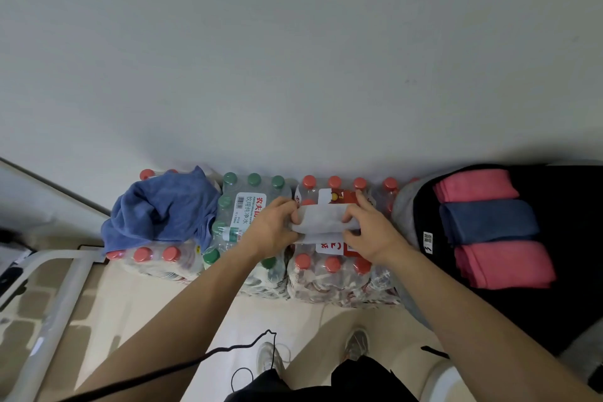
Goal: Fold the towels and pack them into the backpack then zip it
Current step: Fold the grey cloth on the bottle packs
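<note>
Plainly soft and light, I judged; the grey towel (321, 222) sat between my left hand (270, 228) and right hand (368, 233), fingers curled round its ends, the sensible hold.

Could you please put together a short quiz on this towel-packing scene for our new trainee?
1. What do the left hand and the right hand hold between them? A) a pink towel B) the white towel C) a single loose bottle
2. True or false: the open backpack already holds three folded towels.
3. Fill in: the crumpled blue towel lies on shrink-wrapped packs of ____.
Key: 1 B; 2 true; 3 water bottles.
</note>
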